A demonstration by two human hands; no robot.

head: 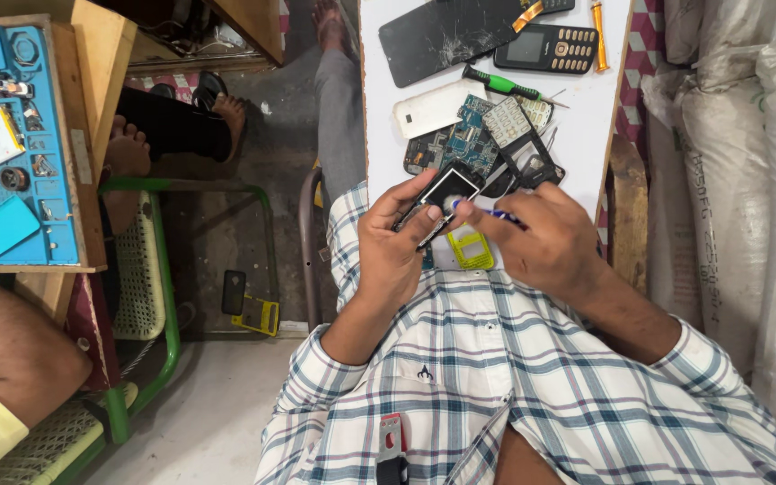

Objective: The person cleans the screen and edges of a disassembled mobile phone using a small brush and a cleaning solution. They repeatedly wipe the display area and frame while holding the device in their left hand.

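Your left hand (394, 249) clamps a small black phone body (437, 201); your right hand (545, 244), at three o'clock, pinches a blue-handled screwdriver (489, 213) over the white worktop (586, 108).

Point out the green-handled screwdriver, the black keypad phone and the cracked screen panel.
green-handled screwdriver (503, 86), head view, on its handle.
black keypad phone (545, 48), head view, on its face.
cracked screen panel (446, 36), head view, on the glass.

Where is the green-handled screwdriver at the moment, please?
The green-handled screwdriver lies on the white table, upper centre, between the cracked screen panel and the blue circuit board.
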